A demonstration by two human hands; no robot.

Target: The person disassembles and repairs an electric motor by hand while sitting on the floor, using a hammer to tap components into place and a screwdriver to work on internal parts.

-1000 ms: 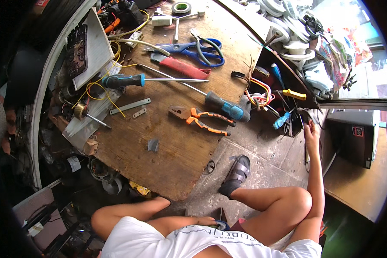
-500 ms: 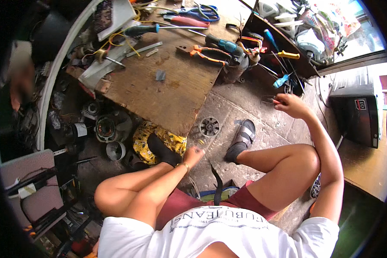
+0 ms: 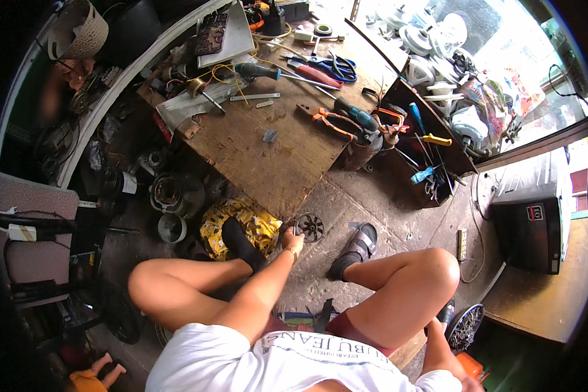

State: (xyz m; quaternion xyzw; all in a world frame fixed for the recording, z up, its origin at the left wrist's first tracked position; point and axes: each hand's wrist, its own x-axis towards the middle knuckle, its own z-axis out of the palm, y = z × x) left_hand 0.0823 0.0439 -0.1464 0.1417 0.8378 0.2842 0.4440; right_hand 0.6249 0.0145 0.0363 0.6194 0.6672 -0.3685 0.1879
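By the tabletop's (image 3: 268, 179) near corner, the left grip (image 3: 293, 240) is at the finned wheel (image 3: 310, 227) on the floor (image 3: 372, 202); whether clamped or apart, I cannot tell; handling that wheel seems the step; next likely calls for a firm rim hold; the right grip (image 3: 432, 325), state unreadable, is near a dish (image 3: 481, 317) of metal bits (image 3: 464, 330).

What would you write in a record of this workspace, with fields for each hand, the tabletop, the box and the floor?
Left hand: at the edge of a round grey finned wheel; contact unclear
Right hand: low at the right side, near a round tray of small metallic pieces; grip unclear
Brown wooden tabletop: orange-and-black metal pliers, two blue-and-black-handled screwdrivers
Open dark box: yellow-handled tool
Grey floor: yellow patterned cloth under the black-socked foot
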